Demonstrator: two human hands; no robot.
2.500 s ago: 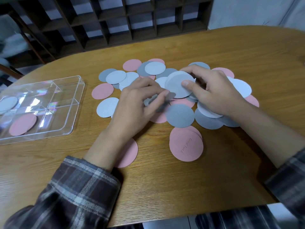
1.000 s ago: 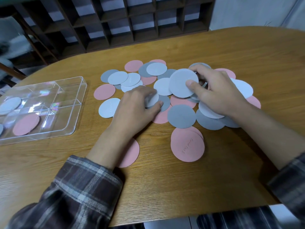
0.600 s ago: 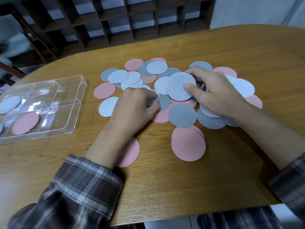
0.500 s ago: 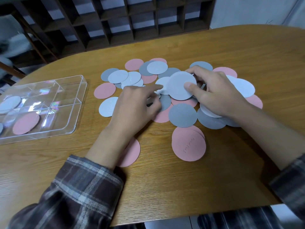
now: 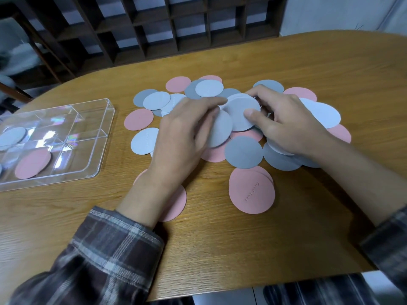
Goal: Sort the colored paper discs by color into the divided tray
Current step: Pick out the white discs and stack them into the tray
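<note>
The oval wooden worktop (image 5: 220, 238) carries a heap of discs (image 5: 243, 151) in pink, pale grey and dark grey at centre. At left, well apart, the clear divided tray (image 5: 105, 137) holds a pink disc (image 5: 33, 164). The right hand (image 5: 286, 126) pinches a pale disc (image 5: 240, 111). The left hand (image 5: 182, 137) grips a neighbouring disc (image 5: 221, 130). Dark cubby shelving (image 5: 176, 25) stands behind.

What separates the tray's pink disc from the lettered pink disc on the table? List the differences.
The tray's pink disc lies inside a compartment of the tray; the lettered pink disc lies on the table. The lettered pink disc shows embossed writing; the tray's pink disc shows none. Both are pink, round and lying flat.
</note>
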